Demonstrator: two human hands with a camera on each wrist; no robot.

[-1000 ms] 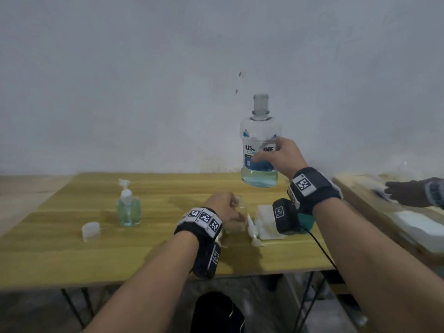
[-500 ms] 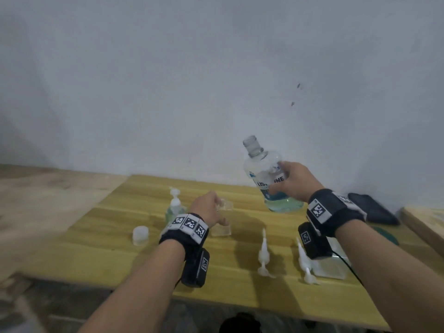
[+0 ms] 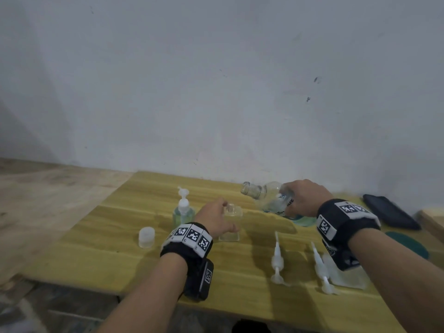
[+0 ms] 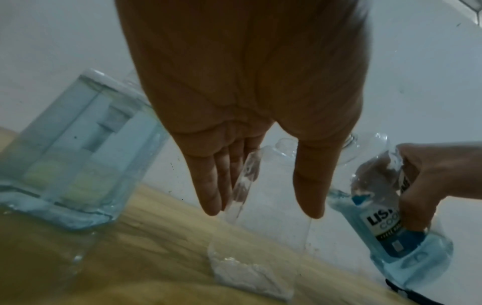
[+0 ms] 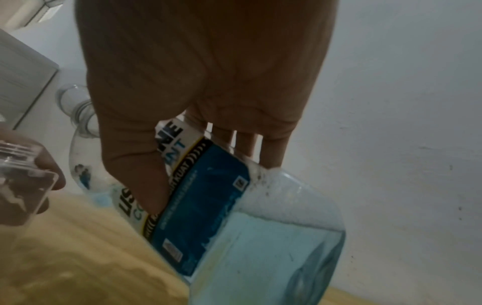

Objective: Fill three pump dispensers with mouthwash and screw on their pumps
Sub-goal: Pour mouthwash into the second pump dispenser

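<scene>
— Since half a second ago the mouthwash bottle has tipped further over, hasn't it?

— Yes. Its open neck now points toward the left of the frame, close above the clear square dispenser; earlier the neck pointed up and to the left.

— Start at the left of the head view, then.

— A small white cap stands on the tabletop at lower left. Just right of it, further back, is a filled pump dispenser with greenish liquid and its pump on.

— And the left hand?

— The left hand grips the clear square dispenser, which stands on the tabletop near the centre. In the left wrist view the fingers lie along one side and the thumb along the other, clamped on its clear wall.

— Anything below that?

— Two loose white pumps lie on the tabletop at lower right, with a flat clear piece, hard to identify, just beside the right one.

— The right hand?

— The right hand holds the mouthwash bottle above the tabletop. In the right wrist view its fingers and thumb are wrapped round the labelled middle, and blue liquid sits in the base.

— Far right?

— A dark flat object lies by the wall.
</scene>
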